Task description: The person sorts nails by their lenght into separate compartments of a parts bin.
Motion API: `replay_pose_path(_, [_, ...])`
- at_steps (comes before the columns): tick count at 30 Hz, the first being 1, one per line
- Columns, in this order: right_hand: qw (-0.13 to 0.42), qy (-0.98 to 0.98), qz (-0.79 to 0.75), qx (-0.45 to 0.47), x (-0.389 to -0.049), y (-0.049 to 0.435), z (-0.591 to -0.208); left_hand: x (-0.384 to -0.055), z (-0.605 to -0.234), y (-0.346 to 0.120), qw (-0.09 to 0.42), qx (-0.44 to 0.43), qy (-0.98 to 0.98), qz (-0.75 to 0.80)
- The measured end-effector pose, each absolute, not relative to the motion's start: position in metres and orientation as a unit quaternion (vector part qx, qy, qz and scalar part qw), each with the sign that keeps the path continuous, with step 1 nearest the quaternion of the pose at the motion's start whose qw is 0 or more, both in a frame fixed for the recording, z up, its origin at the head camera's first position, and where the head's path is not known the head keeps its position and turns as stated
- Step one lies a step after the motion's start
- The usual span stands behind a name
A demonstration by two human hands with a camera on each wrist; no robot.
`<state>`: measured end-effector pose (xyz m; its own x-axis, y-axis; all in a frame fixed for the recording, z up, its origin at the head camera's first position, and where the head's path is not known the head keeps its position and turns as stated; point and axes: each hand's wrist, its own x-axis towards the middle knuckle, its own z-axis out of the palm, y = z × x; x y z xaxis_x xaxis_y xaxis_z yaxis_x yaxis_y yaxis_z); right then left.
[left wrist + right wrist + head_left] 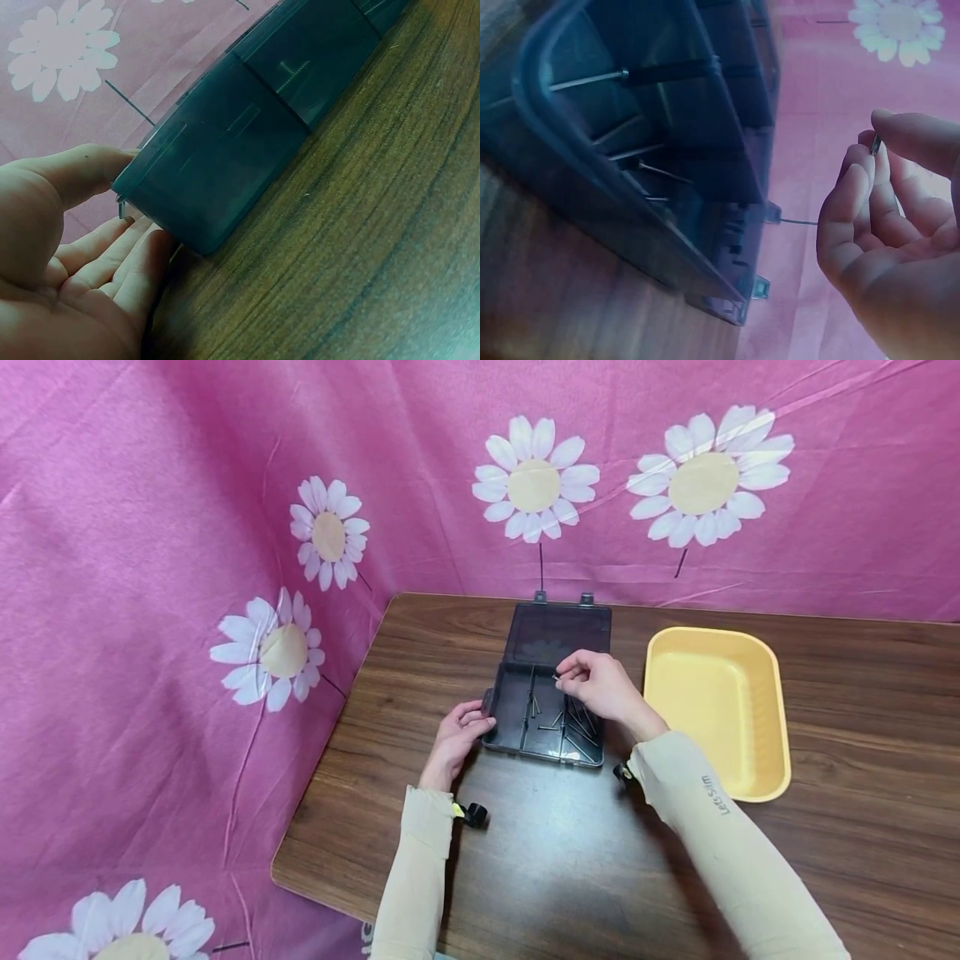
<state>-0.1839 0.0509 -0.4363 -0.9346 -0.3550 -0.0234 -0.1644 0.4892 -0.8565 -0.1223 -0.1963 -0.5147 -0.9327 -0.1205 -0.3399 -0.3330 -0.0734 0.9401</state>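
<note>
A dark see-through compartment box [512,712] lies on the table with its lid [558,631] folded back. Several long screws [589,80] are scattered in its middle and right compartments; the left compartment shows only bare floor. My left hand [457,739] grips the box's left side, thumb at the top rim and fingers low by the latch in the left wrist view. Over the right compartments, my right hand [603,689] pinches a small screw [875,144] between thumb and fingertips. Most of that screw is hidden by the fingers.
A yellow plastic basin [712,710] stands right of the box, close beside the right forearm. Brown wood-grain table [360,793] lies under everything, its left edge slanting away. Behind and left hangs a pink flowered cloth [420,460].
</note>
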Motion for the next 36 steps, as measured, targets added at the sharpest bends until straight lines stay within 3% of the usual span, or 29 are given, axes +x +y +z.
replay_pose_path(8, [0.115, 0.866, -0.463, -0.147, -0.185, 0.042, -0.447, -0.122, -0.514, -0.196, 0.077, -0.164, 0.674, 0.716])
replay_pose_path(28, [0.067, 0.921, -0.346, -0.167, -0.179, 0.041, -0.464, -0.122, -0.525, -0.190, 0.094, -0.159, 0.681, 0.709])
replay_pose_path(36, [0.020, 0.923, -0.347, -0.165, -0.174, 0.052, -0.446, -0.113, -0.523, -0.195, 0.094, -0.158, 0.684, 0.706])
